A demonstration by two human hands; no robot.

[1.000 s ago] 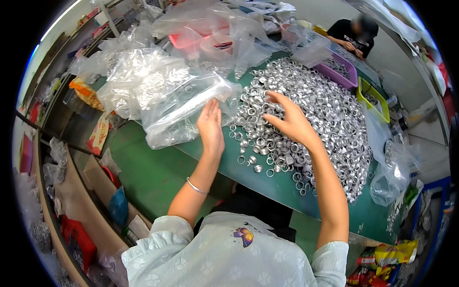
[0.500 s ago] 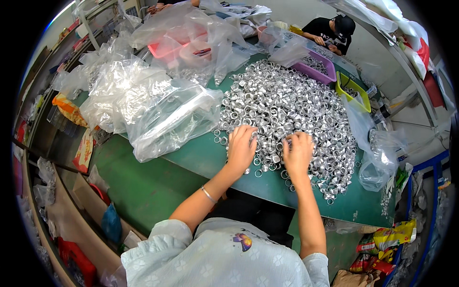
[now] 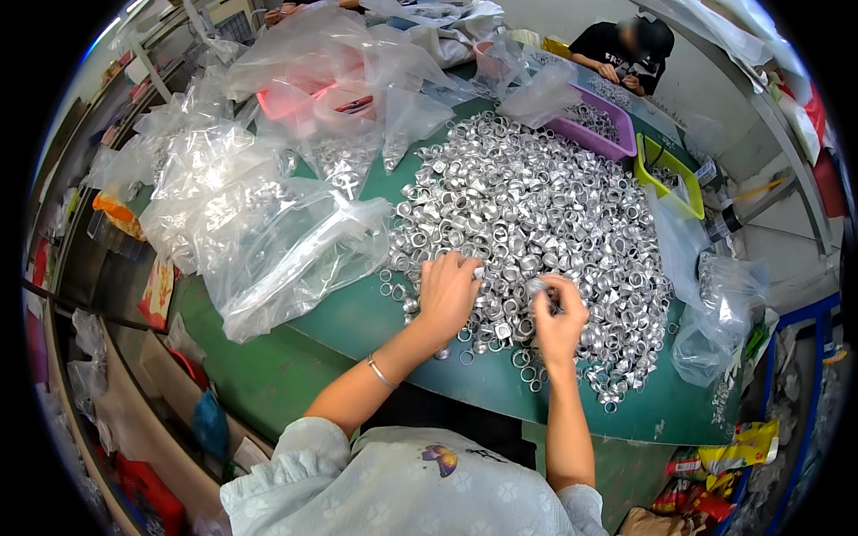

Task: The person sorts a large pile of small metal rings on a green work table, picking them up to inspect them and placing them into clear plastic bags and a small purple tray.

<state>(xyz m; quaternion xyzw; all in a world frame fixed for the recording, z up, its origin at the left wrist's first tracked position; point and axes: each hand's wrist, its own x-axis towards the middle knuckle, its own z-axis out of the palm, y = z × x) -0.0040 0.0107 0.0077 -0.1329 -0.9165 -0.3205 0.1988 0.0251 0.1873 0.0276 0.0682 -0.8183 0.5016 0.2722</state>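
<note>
Green table [image 3: 357,330] carrying silver ring pile [image 3: 536,196], left hand [image 3: 447,290] resting flat, fingers spread on rings, right hand [image 3: 559,314] pinching one ring, clear bags [image 3: 268,241] lying left.

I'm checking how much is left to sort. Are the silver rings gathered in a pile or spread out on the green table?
Spread out: the silver rings cover much of the green table in a broad heap, loose ones at its near edge.

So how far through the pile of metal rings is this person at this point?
Done: several clear plastic bags at the left hold rings. In hand: the left hand rests on the near edge of the ring pile and the right hand pinches a ring from it. Left: most of it, since the loose heap covers much of the green table.
</note>
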